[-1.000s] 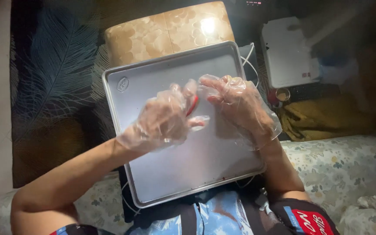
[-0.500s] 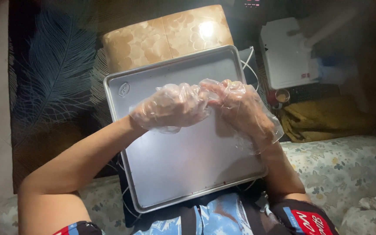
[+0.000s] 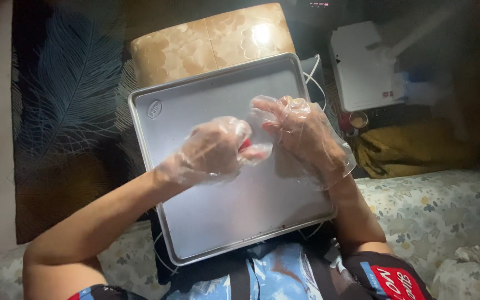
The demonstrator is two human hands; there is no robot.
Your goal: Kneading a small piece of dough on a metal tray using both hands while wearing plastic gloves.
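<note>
Closed around a small red thing (image 3: pixel 245 145), the left hand (image 3: pixel 215 150) has the tighter grip, its gloved fingers curled so that only a sliver of red shows at three o'clock of the fist; the right hand (image 3: pixel 306 136) holds nothing I can make out, fingers half spread and bent, fingertips just beside the red thing.

Head view: half a second ago the two hands were pressed together over the tray (image 3: pixel 195 100); now they stand slightly apart, the left drawn toward eight o'clock, the red thing exposed between them; I judge the piece is being worked or pulled at over the tray's middle.

Counted: one tray; one red thing; two clear gloves; one marbled cushion (image 3: pixel 195 44) at twelve o'clock; one white box (image 3: pixel 362 66) at two o'clock.
</note>
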